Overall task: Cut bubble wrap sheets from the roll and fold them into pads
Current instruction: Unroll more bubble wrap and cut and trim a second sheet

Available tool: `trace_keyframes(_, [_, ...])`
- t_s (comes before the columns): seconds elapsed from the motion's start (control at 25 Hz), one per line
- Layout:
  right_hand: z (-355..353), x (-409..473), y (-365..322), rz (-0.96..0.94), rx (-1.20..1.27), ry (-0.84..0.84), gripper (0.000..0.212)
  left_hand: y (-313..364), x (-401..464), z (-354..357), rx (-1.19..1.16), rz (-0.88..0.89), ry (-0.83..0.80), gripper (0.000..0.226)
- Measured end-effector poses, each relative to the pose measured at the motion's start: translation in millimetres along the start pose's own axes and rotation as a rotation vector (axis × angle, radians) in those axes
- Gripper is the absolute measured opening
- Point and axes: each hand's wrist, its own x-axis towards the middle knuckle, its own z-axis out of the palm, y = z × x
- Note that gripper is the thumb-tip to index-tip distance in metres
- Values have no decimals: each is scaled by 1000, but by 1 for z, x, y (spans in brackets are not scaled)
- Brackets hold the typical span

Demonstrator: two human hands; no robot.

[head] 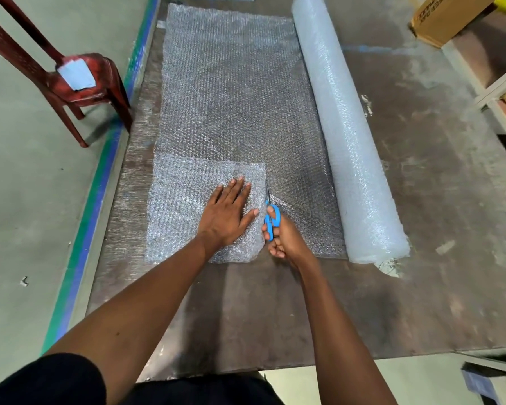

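Setting: workshop floor, grey-green concrete with a green-blue painted stripe running up the left; large dark worn board worktable fills the centre and right.
Upper left: dark red plastic chair, pale paper patch on the seat, well apart from the work.
Centre: clear bubble wrap sheet unrolled flat on the table, top of frame down to lower centre, joined to the roll.
Lower centre-left: smaller folded bubble wrap piece lying on top of the sheet's near end, looks doubled.
Left hand: flat, fingers spread, palm pressing the folded piece down; grips nothing.
Right hand: closed through the handles of the blue-handled scissors, just right of the left hand; blades point away along the folded piece's right edge, mostly hidden, cannot tell how far apart.
Right of centre: long white bubble wrap roll lying lengthwise, touching the sheet's right side.
Upper right: brown cardboard box, contents not visible.
Handling: wrap likely very light, soft, slippery, springs back; hold by flat palm pressure near the cut line, not by pinching.
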Motion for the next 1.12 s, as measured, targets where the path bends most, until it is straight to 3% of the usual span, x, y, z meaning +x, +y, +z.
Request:
trace_keyframes(0.2, [1,1,7,-30,39,-5,63,11,-1,-2,-50,136,128,63])
trace_keyframes(0.32, [3,-1,8,-10,61,-12,57,21,1,0,-175,40,169,46])
trace_keyframes(0.4, [2,-2,9,6,65,-7,58,23,1,3,-89,0,171,38])
trace_keyframes(0.56, [0,-2,8,6,53,-17,60,27,-2,10,-17,-39,178,48])
trace_keyframes(0.68, [-2,0,6,5,56,-31,64,30,-1,8,-112,-55,204,50])
trace_keyframes(0.84, [0,1,5,-9,67,-29,61,34,14,-1,-190,-130,252,38])
trace_keyframes(1.0, [1,1,7,-23,68,-38,63,42,33,-13,-234,-268,187,44])
trace_keyframes(1.12, [1,-1,8,-23,51,-39,61,39,42,-14,-372,-302,142,27])
